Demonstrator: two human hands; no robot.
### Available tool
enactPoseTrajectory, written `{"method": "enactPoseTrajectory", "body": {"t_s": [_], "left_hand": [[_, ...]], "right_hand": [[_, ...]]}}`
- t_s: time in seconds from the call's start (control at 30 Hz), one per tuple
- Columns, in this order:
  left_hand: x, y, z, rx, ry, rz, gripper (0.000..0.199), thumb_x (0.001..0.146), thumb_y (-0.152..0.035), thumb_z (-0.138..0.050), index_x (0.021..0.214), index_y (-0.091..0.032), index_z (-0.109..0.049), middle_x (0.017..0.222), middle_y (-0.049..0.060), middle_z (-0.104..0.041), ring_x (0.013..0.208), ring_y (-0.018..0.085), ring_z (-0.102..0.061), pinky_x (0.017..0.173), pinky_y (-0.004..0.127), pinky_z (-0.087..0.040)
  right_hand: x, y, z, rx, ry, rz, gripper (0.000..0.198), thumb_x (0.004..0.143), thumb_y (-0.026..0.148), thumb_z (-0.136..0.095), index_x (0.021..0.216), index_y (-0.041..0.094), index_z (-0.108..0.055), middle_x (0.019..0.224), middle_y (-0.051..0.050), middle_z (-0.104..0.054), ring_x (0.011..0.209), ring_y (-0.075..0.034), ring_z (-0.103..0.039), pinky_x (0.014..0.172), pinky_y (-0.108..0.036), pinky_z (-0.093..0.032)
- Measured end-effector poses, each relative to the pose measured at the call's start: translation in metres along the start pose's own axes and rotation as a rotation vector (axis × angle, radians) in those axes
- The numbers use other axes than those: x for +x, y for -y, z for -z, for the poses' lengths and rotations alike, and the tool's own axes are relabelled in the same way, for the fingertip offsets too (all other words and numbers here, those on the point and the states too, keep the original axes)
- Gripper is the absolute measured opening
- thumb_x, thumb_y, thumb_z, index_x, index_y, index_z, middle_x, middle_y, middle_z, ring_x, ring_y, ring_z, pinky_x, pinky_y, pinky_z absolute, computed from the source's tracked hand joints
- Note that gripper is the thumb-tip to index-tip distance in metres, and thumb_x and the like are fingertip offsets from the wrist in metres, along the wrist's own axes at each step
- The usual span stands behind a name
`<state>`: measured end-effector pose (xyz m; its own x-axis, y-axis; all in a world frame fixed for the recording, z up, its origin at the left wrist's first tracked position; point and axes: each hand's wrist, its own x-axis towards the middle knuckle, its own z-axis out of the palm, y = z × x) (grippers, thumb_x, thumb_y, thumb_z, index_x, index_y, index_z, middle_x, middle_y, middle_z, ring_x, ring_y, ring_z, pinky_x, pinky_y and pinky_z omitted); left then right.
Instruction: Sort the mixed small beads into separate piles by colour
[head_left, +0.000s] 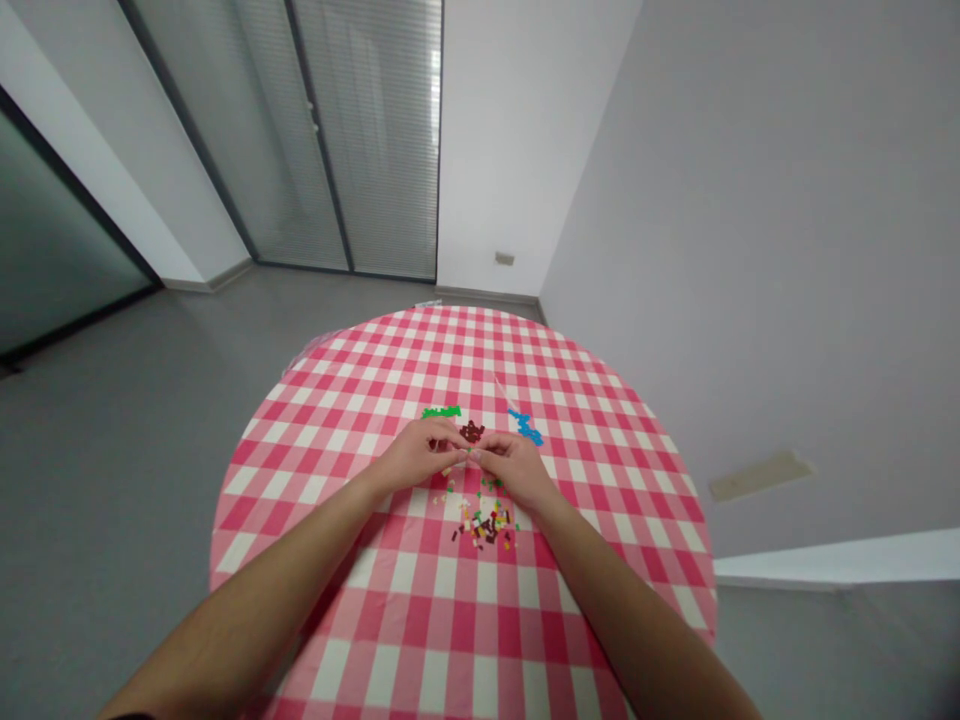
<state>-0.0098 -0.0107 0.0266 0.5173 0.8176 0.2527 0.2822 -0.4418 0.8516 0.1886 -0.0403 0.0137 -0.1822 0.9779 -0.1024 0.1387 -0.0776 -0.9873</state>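
Note:
Over the middle of the table my left hand [415, 455] and my right hand [514, 466] meet at the fingertips. Both are closed in a pinch around a tiny green piece [469, 452], probably a small building brick, though its exact shape is too small to make out. Just beyond the fingers lies a little heap of dark brown pieces [472, 431]. Green pieces [441, 412] lie in a strip behind my left hand, and blue pieces [526, 428] form a cluster behind my right. Nearer to me, between my forearms, mixed small pieces [487, 526] are scattered in brown, yellow, white, red and green.
The round table carries a red and white checked cloth [420, 620]. A wall [787, 250] rises close on the right side. Glass partition panels [360, 130] stand beyond the far edge, with grey floor [112, 450] to the left.

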Motion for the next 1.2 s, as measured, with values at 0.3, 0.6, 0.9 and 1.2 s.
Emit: {"method": "enactPoseTrajectory", "body": {"t_s": [0.3,0.6,0.9,1.2], "left_hand": [[0.0,-0.001,0.0,0.017,-0.005,-0.007,0.014,0.084,-0.025,-0.066,0.09,-0.02,-0.078,0.086,0.006,-0.071,0.077,0.016,-0.059,0.07,0.031,-0.046],[-0.001,-0.001,0.0,0.063,0.02,0.041,0.013,0.082,-0.025,-0.066,0.087,-0.02,-0.076,0.084,0.007,-0.069,0.075,0.017,-0.057,0.07,0.031,-0.046],[-0.001,0.026,0.038,0.235,-0.01,0.161,0.014,0.076,-0.026,-0.064,0.08,-0.017,-0.074,0.084,0.006,-0.07,0.075,0.018,-0.061,0.069,0.029,-0.045],[-0.003,0.043,0.057,0.367,0.047,0.346,0.02,0.071,-0.025,-0.059,0.078,-0.018,-0.076,0.079,0.005,-0.074,0.072,0.02,-0.064,0.064,0.028,-0.043]], "right_hand": [[0.002,-0.005,0.001,0.035,0.062,-0.025,0.019,0.079,0.035,-0.068,0.076,0.016,-0.069,0.053,0.004,-0.051,0.046,-0.008,-0.039,0.045,-0.022,-0.03],[0.001,0.0,-0.001,-0.082,0.003,0.004,0.021,0.08,0.036,-0.067,0.075,0.015,-0.07,0.057,0.002,-0.057,0.048,-0.009,-0.044,0.047,-0.022,-0.034],[-0.009,0.002,-0.014,-0.738,0.157,0.405,0.011,0.087,0.021,-0.066,0.085,0.018,-0.076,0.079,-0.006,-0.07,0.076,-0.017,-0.06,0.07,-0.028,-0.042],[-0.013,0.005,-0.019,-1.106,0.247,0.509,0.018,0.094,0.022,-0.06,0.086,0.018,-0.076,0.08,-0.008,-0.066,0.083,-0.02,-0.056,0.07,-0.03,-0.038]]}}
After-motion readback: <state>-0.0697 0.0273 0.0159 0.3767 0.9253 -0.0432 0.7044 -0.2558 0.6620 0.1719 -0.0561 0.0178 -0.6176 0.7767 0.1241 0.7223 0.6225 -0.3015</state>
